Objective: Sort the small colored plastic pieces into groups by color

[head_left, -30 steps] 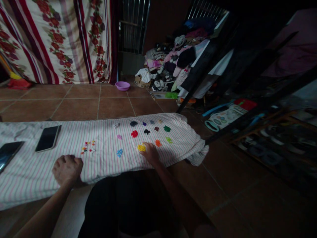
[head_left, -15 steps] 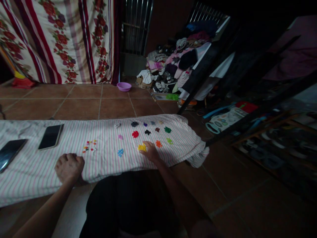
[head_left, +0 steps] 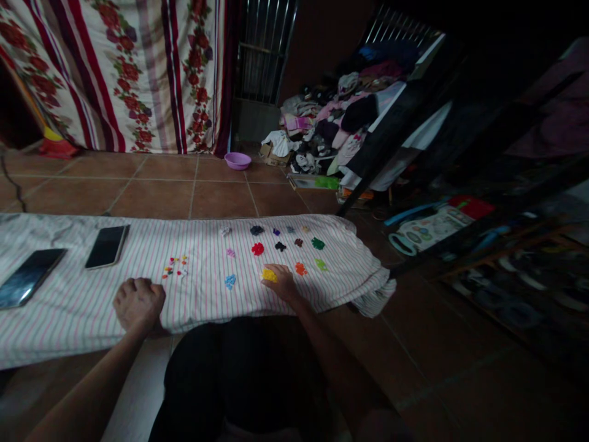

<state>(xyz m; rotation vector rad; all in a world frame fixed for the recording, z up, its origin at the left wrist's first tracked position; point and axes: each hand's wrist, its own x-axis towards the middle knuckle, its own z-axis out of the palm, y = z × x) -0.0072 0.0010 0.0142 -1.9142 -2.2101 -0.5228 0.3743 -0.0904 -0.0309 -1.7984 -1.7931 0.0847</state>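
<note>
My right hand point(head_left: 281, 282) rests on the striped cloth point(head_left: 202, 307), its fingers stretched along the far side of a pile of small yellow pieces point(head_left: 269, 275) and touching it; the thumb is hard to make out. My left hand point(head_left: 138, 304) lies at the cloth's near edge, fingers curled into a fist, palm hidden. Close to it is a loose scatter of mixed-colour pieces point(head_left: 175, 267). Around the yellow pile are small heaps: light blue point(head_left: 230, 281), red point(head_left: 257, 248), orange point(head_left: 300, 269), lime green point(head_left: 321, 264), black point(head_left: 280, 246) and dark green point(head_left: 318, 244).
Two phones lie at the left, one farther back point(head_left: 107, 247) and one nearer point(head_left: 32, 277). Pink point(head_left: 230, 252), white point(head_left: 225, 231) and dark grey point(head_left: 256, 230) heaps sit farther back. Beyond are a purple basin point(head_left: 238, 161) on the tiles and piled clothes point(head_left: 331, 116).
The whole view has shifted slightly, so everything appears farther right. My right hand stays at the yellow pile, with its fingers moved only a little. My left fist remains in place.
</note>
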